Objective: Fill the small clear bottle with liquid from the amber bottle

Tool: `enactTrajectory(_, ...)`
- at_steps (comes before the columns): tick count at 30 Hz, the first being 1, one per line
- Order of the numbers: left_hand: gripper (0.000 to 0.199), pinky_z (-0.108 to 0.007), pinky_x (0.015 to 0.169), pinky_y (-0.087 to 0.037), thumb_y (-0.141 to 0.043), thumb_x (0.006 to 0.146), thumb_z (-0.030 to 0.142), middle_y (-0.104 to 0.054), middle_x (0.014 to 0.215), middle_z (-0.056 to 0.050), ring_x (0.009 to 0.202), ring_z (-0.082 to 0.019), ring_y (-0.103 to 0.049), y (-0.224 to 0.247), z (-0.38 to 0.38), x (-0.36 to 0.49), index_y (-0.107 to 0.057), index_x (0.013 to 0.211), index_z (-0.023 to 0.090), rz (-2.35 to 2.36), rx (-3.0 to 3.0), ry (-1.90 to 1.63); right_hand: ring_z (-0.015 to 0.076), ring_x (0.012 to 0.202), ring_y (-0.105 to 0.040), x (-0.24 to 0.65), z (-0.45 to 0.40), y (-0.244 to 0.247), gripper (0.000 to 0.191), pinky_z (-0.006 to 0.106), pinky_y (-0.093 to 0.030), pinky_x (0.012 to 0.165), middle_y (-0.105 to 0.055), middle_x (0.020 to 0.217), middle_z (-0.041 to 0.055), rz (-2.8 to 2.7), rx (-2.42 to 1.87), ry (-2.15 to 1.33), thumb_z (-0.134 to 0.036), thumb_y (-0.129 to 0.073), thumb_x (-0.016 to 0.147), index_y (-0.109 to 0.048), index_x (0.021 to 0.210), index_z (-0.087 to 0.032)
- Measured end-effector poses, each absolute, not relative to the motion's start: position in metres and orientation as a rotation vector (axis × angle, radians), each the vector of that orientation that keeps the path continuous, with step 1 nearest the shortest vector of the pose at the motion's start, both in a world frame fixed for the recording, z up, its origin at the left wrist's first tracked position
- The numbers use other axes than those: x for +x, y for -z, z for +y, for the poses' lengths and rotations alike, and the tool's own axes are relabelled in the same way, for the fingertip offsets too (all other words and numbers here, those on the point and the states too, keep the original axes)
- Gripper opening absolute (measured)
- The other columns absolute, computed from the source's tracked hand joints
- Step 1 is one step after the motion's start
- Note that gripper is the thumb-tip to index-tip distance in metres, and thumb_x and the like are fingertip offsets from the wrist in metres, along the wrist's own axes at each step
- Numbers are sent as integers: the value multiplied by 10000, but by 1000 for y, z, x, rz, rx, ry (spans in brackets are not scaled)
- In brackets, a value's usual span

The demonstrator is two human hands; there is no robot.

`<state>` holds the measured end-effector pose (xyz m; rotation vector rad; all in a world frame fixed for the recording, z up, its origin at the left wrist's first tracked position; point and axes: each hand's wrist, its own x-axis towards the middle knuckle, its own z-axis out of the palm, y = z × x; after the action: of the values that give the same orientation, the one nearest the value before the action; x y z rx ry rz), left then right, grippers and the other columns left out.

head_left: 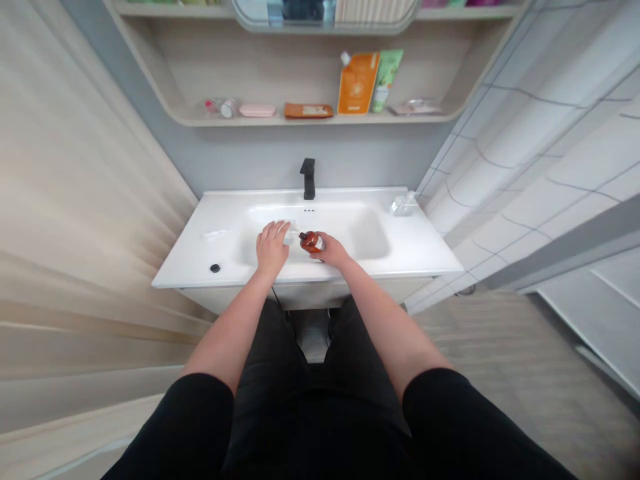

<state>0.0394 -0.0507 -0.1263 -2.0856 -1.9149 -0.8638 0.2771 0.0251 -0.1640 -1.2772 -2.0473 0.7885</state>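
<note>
Over the white sink (373,233), my right hand (331,250) is closed round an amber-brown bottle (311,241) with a pale label. The bottle is tipped on its side, its dark neck pointing left. My left hand (273,248) has its fingers curled round a clear, see-through container (290,233), whose exact kind I cannot make out. The bottle's neck is right beside this container; whether they touch is too small to tell. A small black cap (215,268) lies on the counter to the left, with a thin clear-white piece (214,234) behind it.
A black faucet (309,179) rises behind the basin. At the counter's right back is a clear bottle (403,205). The shelf (200,121) above holds an orange pouch (358,83), a green tube (386,80), a pink bar (257,111) and an orange packet (308,111). Curtains hang at left.
</note>
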Motion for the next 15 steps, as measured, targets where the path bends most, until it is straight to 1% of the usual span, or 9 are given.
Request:
enactTrajectory(5,743,-540,1302,-427,-624,916,94,-599,1703,-91,1620,-352,-471,125,-51,40,-608,1639,262,-1936,-2101,847,344,1299,-747,277,24,162,895,471,-566,1163,-772,1469,120,-2065,-1277,-783,-239,-995,716,-658,1545,-221)
enactTrajectory(15,735,-556,1297,-415,-589,930,83,-592,1713,-90,1629,-352,-465,120,-54,42,-610,1640,272,-1959,-2106,806,327,1233,-767,277,24,162,854,465,-583,1132,-803,1402,86,-2056,-1280,-791,-244,-994,716,-685,1512,-259)
